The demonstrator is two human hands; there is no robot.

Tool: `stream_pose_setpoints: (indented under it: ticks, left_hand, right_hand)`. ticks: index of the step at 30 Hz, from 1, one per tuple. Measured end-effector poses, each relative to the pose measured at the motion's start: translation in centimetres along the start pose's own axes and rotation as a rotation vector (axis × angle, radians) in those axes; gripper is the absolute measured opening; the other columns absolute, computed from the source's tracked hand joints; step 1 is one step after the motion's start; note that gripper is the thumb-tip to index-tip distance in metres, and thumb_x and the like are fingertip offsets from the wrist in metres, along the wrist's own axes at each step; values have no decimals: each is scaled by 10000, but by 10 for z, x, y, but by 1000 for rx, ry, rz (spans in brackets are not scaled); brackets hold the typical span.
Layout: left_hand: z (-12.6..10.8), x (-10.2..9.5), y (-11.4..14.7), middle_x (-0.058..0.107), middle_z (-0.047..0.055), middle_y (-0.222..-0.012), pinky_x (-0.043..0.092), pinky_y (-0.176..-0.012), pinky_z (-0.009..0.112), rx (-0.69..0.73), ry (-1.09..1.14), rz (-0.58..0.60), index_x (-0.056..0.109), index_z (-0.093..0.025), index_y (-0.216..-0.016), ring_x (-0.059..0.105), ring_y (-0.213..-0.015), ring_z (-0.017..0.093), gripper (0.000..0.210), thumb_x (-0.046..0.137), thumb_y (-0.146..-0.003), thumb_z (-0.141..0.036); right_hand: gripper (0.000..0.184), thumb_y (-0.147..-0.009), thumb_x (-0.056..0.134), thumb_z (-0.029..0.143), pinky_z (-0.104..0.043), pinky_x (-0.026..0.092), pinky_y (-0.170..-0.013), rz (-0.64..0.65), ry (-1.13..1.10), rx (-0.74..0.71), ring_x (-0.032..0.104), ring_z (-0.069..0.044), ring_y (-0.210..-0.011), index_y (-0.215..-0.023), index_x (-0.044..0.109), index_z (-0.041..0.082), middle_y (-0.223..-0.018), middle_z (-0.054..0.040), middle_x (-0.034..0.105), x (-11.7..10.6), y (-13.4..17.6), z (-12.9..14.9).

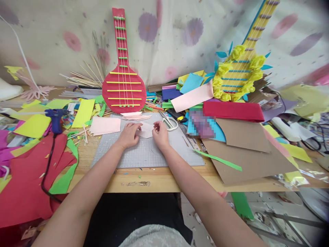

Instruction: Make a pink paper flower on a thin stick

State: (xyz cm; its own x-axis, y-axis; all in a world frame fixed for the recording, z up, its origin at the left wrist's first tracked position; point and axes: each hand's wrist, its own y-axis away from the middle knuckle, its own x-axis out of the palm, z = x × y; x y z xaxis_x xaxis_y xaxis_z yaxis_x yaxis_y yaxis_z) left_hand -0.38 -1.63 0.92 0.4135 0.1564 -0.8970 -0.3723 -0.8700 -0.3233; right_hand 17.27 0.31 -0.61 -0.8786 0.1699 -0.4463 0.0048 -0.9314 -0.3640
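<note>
A small pale sheet, perhaps paper (146, 131), lies low over the grey cutting mat (149, 157) between my two hands. At its left edge, my left hand (129, 134) has its fingers bent and closed on it. My right hand (161, 134) pinches the right edge, fingertips together. Just beyond the sheet are loose pale pink strips (135, 116). A stack of pale pink pieces (106, 126) sits left of my left hand. White-handled scissors (170, 124) lie close behind my right hand.
A red paper lute (124, 87) and a yellow flowered one (239, 75) lean at the back. A blue glue gun (54, 120) with a black cord is left, by red sheets (33, 171). Brown cardboard (246, 164) and a green strip (221, 159) lie right.
</note>
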Motion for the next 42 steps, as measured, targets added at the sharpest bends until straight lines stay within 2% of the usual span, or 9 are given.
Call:
stream_pose_setpoints:
  ticks: [5,12,15,17,19,23,28,32,42]
  left_hand:
    - [3,-1,1,637,45,-1043,337,-993,362,36,57,44,495,-171,-1167,515,-1035,212,592,439,-586,-74]
    - [-14,6,-1,622,101,-1103,322,-979,405,49,8,86,473,-149,-1270,506,-1060,221,579,408,-696,-121]
    - [-12,5,-1,616,64,-1157,341,-962,392,-60,121,-9,389,-176,-1329,533,-1005,191,623,371,-711,-93]
    - [-5,0,0,638,39,-1122,357,-950,387,-148,173,-87,409,-183,-1305,545,-946,184,612,372,-703,-78]
    - [3,-4,2,671,17,-1040,390,-917,370,-178,198,-92,449,-180,-1264,531,-936,192,606,388,-674,-58]
    - [10,-5,4,688,5,-990,413,-899,345,-133,200,-7,458,-167,-1254,508,-967,197,632,389,-643,-21]
    - [4,-3,4,686,-7,-990,405,-921,352,-97,147,24,507,-176,-1202,513,-962,201,602,401,-632,-14]
    - [1,-3,4,701,-7,-935,417,-891,354,-128,149,15,502,-163,-1206,525,-915,206,592,408,-637,-31]
    - [2,1,1,691,9,-891,425,-849,355,-196,145,-18,505,-176,-1195,567,-817,191,543,484,-655,-121]
  right_hand:
    - [266,-681,416,138,-283,414,-725,94,98,-94,500,-143,-712,-927,504,188,-829,-24,575,1,4,4]
    - [269,-697,432,125,-278,408,-710,-9,151,-73,498,-142,-712,-948,511,180,-843,-30,570,-12,-7,-1]
    - [226,-725,504,173,-282,402,-739,179,191,-177,502,-141,-742,-949,529,187,-865,-24,583,-17,-6,0]
    - [231,-719,596,271,-297,393,-782,329,252,-263,509,-159,-818,-930,545,190,-906,-34,588,-16,-4,2]
    - [290,-698,650,362,-316,378,-819,391,334,-313,500,-184,-896,-911,555,189,-941,-50,583,-12,-1,5]
    - [230,-747,622,366,-317,368,-801,376,442,-319,492,-194,-889,-869,568,179,-908,-63,576,-3,0,7]
    - [74,-809,531,218,-301,367,-775,391,425,-327,494,-183,-849,-838,592,187,-856,-57,574,-4,-3,5]
    - [179,-806,461,107,-301,368,-795,382,398,-304,497,-176,-868,-838,614,195,-868,-55,573,-7,-5,2]
    - [119,-811,541,263,-291,383,-759,327,341,-131,512,-163,-826,-767,610,177,-825,-44,549,5,-10,-1]
